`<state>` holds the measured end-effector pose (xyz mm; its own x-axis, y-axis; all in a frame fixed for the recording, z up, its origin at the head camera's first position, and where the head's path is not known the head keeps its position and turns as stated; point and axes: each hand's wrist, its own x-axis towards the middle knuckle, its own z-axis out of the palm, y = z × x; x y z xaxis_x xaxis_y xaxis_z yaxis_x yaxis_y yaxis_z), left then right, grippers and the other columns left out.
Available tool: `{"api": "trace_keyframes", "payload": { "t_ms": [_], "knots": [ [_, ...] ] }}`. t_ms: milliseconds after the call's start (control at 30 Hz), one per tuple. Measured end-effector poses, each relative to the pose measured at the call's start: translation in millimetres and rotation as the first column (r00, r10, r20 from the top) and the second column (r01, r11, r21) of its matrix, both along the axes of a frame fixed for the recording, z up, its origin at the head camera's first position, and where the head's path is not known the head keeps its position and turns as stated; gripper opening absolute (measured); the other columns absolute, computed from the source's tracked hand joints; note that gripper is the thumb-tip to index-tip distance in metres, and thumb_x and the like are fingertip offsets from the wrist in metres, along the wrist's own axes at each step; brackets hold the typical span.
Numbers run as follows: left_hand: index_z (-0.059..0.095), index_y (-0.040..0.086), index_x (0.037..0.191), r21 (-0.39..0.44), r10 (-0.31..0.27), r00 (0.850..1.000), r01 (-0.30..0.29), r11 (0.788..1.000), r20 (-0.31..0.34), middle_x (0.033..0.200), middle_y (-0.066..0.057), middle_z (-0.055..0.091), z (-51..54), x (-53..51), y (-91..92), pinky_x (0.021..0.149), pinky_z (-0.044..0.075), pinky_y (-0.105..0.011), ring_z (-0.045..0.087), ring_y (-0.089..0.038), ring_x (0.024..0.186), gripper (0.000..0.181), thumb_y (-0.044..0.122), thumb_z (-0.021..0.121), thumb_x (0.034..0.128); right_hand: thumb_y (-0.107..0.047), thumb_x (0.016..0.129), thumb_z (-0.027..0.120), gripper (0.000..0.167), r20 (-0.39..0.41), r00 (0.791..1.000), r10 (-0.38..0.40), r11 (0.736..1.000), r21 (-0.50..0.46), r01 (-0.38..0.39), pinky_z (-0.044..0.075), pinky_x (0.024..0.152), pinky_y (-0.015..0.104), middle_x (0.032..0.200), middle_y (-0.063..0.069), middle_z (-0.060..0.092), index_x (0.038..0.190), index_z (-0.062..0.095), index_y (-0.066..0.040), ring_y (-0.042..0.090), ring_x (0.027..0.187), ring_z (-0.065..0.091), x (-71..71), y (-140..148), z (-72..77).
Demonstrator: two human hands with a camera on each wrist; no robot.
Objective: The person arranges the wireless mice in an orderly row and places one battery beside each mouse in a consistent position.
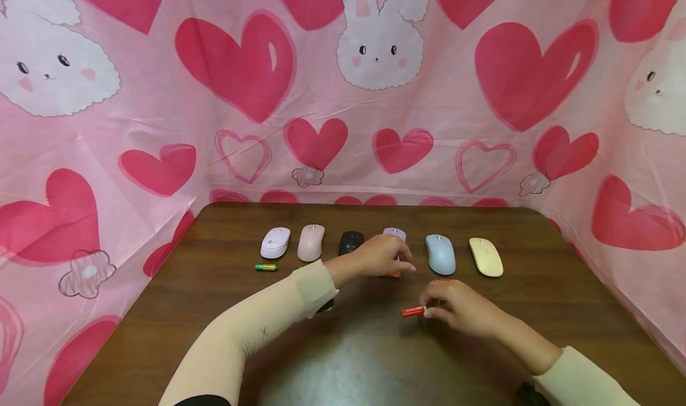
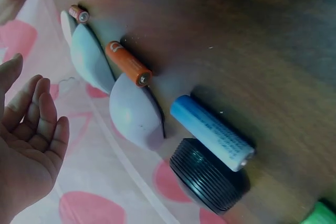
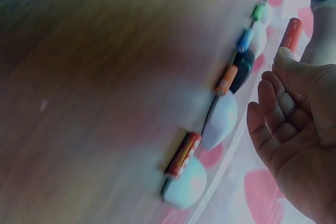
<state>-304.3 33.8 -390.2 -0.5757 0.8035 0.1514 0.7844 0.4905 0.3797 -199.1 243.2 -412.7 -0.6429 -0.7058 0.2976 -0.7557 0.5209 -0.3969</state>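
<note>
My right hand [image 1: 465,308] pinches a red battery [image 1: 412,312] between thumb and fingertips, raised over the front of the table. The same battery shows upright in the right wrist view above the thumb. Over the purple mouse [image 1: 395,232] and the orange battery [image 1: 393,274] hovers my left hand [image 1: 379,255], its fingers loosely bent with nothing in them. In the left wrist view, that orange battery lies at the purple mouse's near end, and a blue battery [image 2: 212,132] lies beside the black mouse [image 1: 351,240]. A red-and-black battery [image 3: 183,155] lies before the light blue mouse [image 1: 441,255].
A yellow mouse [image 1: 486,257] ends the row at right. At left are a pink mouse [image 1: 311,243] and a white mouse [image 1: 276,243], with a green-and-gold battery [image 1: 266,267] before the white one. A heart-patterned cloth [image 1: 375,108] surrounds the brown table [image 1: 343,358].
</note>
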Motion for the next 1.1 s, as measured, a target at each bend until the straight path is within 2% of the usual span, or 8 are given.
{"api": "trace_keyframes", "payload": {
  "t_ms": [233, 433, 567, 733, 900, 1100],
  "knots": [
    [0.074, 0.015, 0.094, -0.006, -0.027, 1.0, 0.026, 1.0, -0.016, 0.084, 0.011, 0.063, -7.6, 6.7, -12.2, 0.068, 0.045, -0.014, 0.055, 0.002, 0.074, 0.021, 0.035, 0.073, 0.0874, -0.006, 0.083, 0.075, 0.019, 0.052, 0.997, -0.064, 0.998, 0.003, 0.064, 0.05, 0.065, 0.026, 0.087, -0.017, 0.058, 0.091, 0.063, -0.02, 0.001, 0.077, 0.056, -5.9, 16.6, 0.0],
    [0.074, 0.013, 0.094, -0.002, -0.065, 0.998, 0.065, 0.998, -0.012, 0.084, 0.01, 0.064, -13.3, 13.1, -18.5, 0.069, 0.044, -0.015, 0.055, 0.0, 0.074, 0.022, 0.034, 0.073, 0.0872, -0.006, 0.084, 0.075, 0.018, 0.047, 0.994, -0.098, 0.995, -0.009, 0.099, 0.05, 0.065, 0.028, 0.088, -0.012, 0.062, 0.091, 0.064, -0.019, 0.003, 0.077, 0.056, -9.7, 29.9, 1.0],
    [0.074, 0.015, 0.093, -0.024, -0.083, 0.996, 0.082, 0.996, -0.041, 0.085, 0.011, 0.062, -14.9, 17.2, -20.5, 0.068, 0.043, -0.014, 0.053, 0.001, 0.074, 0.021, 0.035, 0.073, 0.0876, -0.007, 0.084, 0.075, 0.017, 0.061, 0.989, -0.137, 0.991, -0.003, 0.137, 0.049, 0.064, 0.028, 0.087, -0.012, 0.061, 0.091, 0.064, -0.019, 0.003, 0.076, 0.056, -10.9, 38.9, 1.4],
    [0.074, 0.014, 0.094, -0.033, -0.087, 0.994, 0.086, 0.996, -0.061, 0.087, 0.01, 0.063, -13.8, 21.7, -23.6, 0.07, 0.043, -0.013, 0.054, 0.003, 0.077, 0.022, 0.035, 0.073, 0.0871, -0.005, 0.083, 0.075, 0.018, 0.046, 0.986, -0.161, 0.987, -0.014, 0.162, 0.048, 0.063, 0.027, 0.085, -0.01, 0.061, 0.091, 0.064, -0.017, 0.003, 0.075, 0.055, -14.0, 50.9, -0.8],
    [0.073, 0.014, 0.096, -0.047, -0.086, 0.995, 0.084, 0.995, -0.043, 0.089, 0.01, 0.065, -13.9, 26.0, -29.0, 0.073, 0.044, -0.012, 0.056, 0.005, 0.079, 0.025, 0.036, 0.073, 0.0868, -0.003, 0.081, 0.075, 0.02, 0.015, 0.982, -0.189, 0.982, -0.023, 0.19, 0.048, 0.062, 0.027, 0.082, -0.013, 0.06, 0.088, 0.063, -0.017, 0.002, 0.073, 0.054, -18.5, 65.7, -4.4],
    [0.074, 0.013, 0.098, -0.067, -0.081, 0.996, 0.079, 0.995, -0.033, 0.088, 0.011, 0.063, -16.8, 29.2, -34.8, 0.072, 0.044, -0.013, 0.056, 0.003, 0.08, 0.028, 0.039, 0.073, 0.0869, -0.003, 0.08, 0.076, 0.02, 0.023, 0.967, -0.253, 0.967, -0.007, 0.254, 0.047, 0.063, 0.027, 0.079, -0.015, 0.058, 0.086, 0.064, -0.017, 0.001, 0.072, 0.054, -23.0, 85.4, -8.0]
  ]
}}
